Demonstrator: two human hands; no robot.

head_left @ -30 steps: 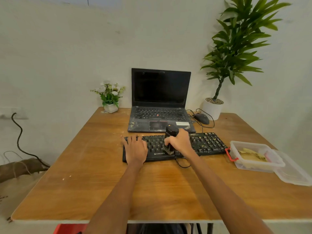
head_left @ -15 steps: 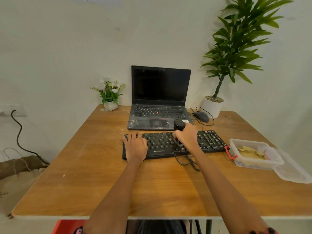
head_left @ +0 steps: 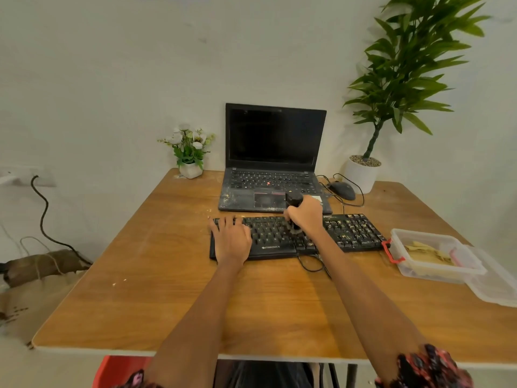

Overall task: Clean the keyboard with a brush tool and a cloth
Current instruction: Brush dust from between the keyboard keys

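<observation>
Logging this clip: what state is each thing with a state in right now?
Laptop: lid open, screen dark.
Keyboard: flat on the table, crumbs on its right keys.
Brush: upright, bristles on the keys.
Right hand: grips the brush.
Left hand: flat on the keyboard.
Plastic box: open, lid beside it.

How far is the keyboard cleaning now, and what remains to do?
Nothing looks finished. In hand: the right hand grips the brush with its bristles on the middle keys of the keyboard, and the left hand rests flat on the left end. Left: yellowish crumbs show on the right-side keys; no cloth wiping is under way.
</observation>
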